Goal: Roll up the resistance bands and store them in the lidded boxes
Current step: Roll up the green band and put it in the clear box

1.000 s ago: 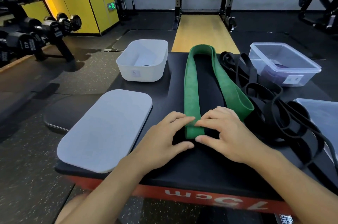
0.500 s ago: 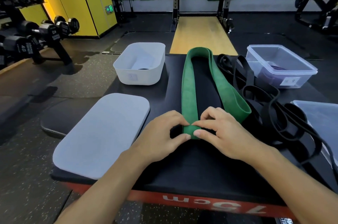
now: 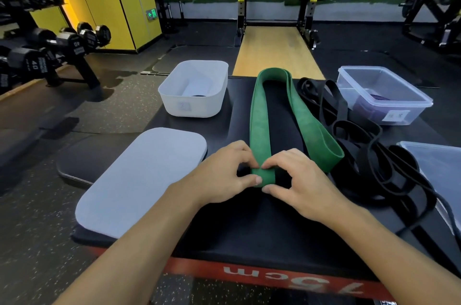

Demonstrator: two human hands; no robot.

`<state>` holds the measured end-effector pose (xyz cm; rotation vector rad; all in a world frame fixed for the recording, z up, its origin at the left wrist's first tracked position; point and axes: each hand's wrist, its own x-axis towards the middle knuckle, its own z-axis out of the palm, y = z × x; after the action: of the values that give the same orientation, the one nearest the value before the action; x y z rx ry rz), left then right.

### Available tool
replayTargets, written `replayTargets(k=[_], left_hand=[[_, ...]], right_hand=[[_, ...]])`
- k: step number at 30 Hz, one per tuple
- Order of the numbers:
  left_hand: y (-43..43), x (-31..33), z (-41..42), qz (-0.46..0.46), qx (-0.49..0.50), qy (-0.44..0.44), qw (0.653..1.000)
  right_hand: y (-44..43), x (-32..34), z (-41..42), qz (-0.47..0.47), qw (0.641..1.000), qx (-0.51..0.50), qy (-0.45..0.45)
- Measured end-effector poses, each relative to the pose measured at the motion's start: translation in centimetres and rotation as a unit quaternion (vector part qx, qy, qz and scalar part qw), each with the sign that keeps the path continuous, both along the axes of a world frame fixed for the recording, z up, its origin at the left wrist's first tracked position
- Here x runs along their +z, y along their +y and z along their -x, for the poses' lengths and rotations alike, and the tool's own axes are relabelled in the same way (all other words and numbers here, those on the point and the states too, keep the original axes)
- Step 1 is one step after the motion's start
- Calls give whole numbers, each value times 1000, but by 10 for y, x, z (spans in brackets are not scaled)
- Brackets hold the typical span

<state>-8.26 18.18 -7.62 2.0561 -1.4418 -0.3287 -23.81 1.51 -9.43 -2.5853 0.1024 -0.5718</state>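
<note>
A wide green resistance band [image 3: 259, 120] lies folded in a long loop down the middle of the black padded platform [image 3: 249, 230]. Its near end is turned over into a small roll. My left hand [image 3: 224, 175] and my right hand [image 3: 299, 180] pinch that rolled end from either side, thumbs and forefingers curled on it. A white open box [image 3: 194, 90] stands at the back left, with its grey lid [image 3: 139, 180] lying flat in front of it. A clear plastic box [image 3: 381, 95] at the back right holds something purple.
A tangle of black resistance bands [image 3: 369, 155] lies right of the green one. A clear lid [image 3: 439, 162] lies at the right edge. A dumbbell rack [image 3: 50, 50] stands on the floor at left, a squat rack [image 3: 274, 5] behind.
The flat near end of the green band has been curled over into a small roll. Both hands have closed in on it and shifted slightly forward.
</note>
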Motion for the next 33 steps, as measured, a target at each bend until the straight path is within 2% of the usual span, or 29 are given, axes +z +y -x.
replayTargets(k=[9, 14, 19, 26, 33], left_hand=[[-1, -3, 5, -24, 18, -14, 999], [8, -10, 8, 49, 24, 48, 997], [-3, -9, 10, 65, 39, -45, 996], [-9, -5, -3, 75, 32, 25, 996], [-13, 5, -10, 27, 57, 64, 996]], right_hand=[[-8, 1, -5, 29, 999, -33, 21], [-13, 2, -10, 16, 998, -29, 51], [-18, -1, -12, -3, 996, -27, 79], [-17, -8, -15, -15, 997, -39, 71], [-18, -7, -12, -59, 998, 4, 18]])
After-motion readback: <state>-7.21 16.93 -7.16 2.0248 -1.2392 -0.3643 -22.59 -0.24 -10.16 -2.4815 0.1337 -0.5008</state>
